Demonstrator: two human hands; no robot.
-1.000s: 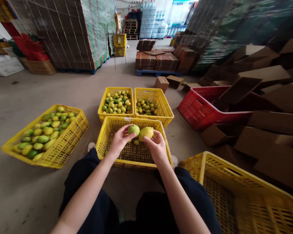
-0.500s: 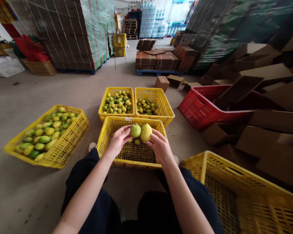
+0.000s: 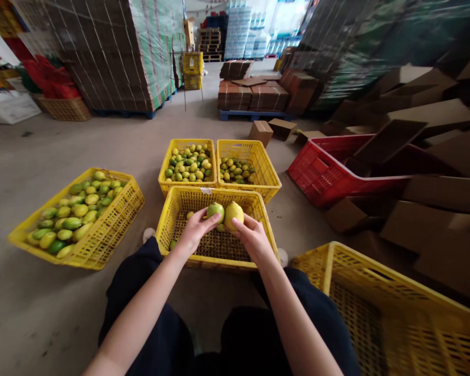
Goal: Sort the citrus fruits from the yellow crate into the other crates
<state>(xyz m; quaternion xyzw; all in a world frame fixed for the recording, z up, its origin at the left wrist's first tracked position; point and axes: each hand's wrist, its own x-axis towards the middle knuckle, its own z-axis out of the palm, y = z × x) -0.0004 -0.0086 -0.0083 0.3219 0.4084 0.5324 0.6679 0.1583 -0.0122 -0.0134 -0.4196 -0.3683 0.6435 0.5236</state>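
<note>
Left hand (image 3: 195,233) fingers clamped on a greenish lemon (image 3: 215,210), right hand (image 3: 251,236) fingers clamped on a yellow lemon (image 3: 234,214), the two fruits touching, centre of frame above the near yellow crate (image 3: 168,219) (almost bare, a few loose fruits on its bottom). Versus the earlier frame both hands sit slightly lower and the lemons closer to the crate floor. Fuller crate (image 3: 113,219) at left, two more crates (image 3: 247,185) just behind
</note>
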